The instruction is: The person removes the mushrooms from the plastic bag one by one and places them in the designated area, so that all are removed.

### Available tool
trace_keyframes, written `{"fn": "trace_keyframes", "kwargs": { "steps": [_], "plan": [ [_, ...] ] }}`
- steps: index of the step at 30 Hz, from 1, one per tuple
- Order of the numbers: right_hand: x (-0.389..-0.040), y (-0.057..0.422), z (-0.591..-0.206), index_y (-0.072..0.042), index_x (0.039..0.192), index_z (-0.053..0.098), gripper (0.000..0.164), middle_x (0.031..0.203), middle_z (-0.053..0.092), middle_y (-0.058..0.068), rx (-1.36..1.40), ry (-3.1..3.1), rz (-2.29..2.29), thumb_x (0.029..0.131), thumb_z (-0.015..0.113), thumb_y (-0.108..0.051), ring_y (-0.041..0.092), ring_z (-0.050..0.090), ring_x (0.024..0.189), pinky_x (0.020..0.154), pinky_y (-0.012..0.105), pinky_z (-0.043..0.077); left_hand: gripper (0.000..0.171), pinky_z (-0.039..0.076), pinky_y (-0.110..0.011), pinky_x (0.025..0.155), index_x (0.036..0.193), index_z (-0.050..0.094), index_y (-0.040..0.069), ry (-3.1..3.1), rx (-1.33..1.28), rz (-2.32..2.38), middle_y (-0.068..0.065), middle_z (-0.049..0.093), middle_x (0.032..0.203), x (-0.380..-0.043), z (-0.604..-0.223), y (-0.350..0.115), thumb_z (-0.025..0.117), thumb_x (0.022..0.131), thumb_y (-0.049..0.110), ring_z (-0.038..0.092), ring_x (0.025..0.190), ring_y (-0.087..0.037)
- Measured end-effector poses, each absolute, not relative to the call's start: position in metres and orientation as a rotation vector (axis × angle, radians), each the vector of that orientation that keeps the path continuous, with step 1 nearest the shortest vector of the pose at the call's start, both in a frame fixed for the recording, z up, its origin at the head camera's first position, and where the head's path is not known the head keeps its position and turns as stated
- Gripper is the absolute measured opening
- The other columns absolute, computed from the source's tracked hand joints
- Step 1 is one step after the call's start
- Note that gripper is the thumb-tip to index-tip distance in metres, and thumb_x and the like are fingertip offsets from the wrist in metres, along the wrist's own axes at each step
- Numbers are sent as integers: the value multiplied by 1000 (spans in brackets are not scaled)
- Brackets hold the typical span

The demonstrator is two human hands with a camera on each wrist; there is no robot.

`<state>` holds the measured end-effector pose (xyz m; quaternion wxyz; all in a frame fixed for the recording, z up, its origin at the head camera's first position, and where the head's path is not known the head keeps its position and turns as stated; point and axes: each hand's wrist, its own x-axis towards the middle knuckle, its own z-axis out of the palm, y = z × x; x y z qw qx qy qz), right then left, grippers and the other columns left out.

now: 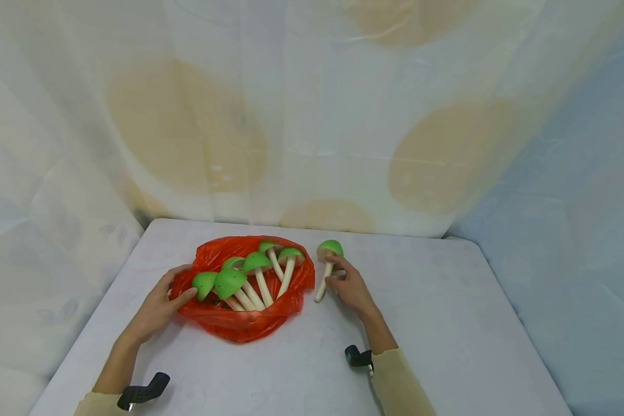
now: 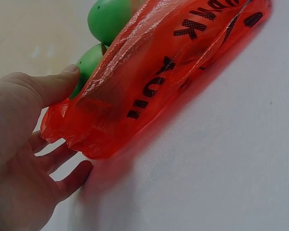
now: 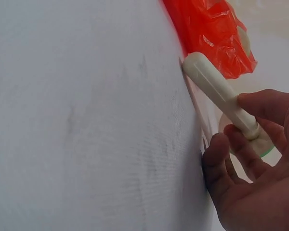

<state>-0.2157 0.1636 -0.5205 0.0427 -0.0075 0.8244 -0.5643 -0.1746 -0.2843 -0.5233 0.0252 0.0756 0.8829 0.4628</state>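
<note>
The person wears a beige left sleeve (image 1: 97,405) toward eight o'clock in the head view, a matching right sleeve (image 1: 403,384) toward five, and at the cuffs a black left camera (image 1: 144,392) and right camera (image 1: 357,357).

At the bag (image 1: 244,330), we lose part of one mushroom (image 1: 233,262) behind a nearer cap (image 1: 230,284)! Left of the bag, the left hand (image 1: 158,301) hides at least one fingertip behind it. We get the bag's print (image 2: 168,63) cropped along the top! Right of the bag, the right hand (image 1: 349,286) masks some stem (image 1: 320,290); nearer than the bag, both sleeves (image 1: 403,384) run off our picture.
</note>
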Motion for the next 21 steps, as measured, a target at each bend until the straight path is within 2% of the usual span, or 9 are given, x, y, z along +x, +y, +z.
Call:
{"fn": "trace_keyframes", "kwargs": {
  "steps": [7,14,21],
  "plan": [
    [-216,164,-519,-24,136,62,45,122,55,10,-14,2522,-1705,93,66,-10,27,58,95,69,32,54,70,28,-77,106,155,32,13,2735,237,1424,-21,30,159,-174,-523,-284,63,99,41,26,144,-49],
    [-216,162,-518,-24,130,65,39,122,57,10,-12,2545,-1653,94,67,-11,29,58,103,80,35,55,70,27,-77,106,154,33,13,2742,238,1407,-21,30,159,-176,-522,-284,64,98,42,26,145,-49],
    [-216,161,-519,-22,130,63,38,118,59,11,-8,2522,-1680,94,68,-11,28,61,100,72,32,54,70,26,-78,107,154,33,13,2736,241,1411,-21,29,160,-176,-522,-284,64,98,41,24,146,-49]
  ]
}}
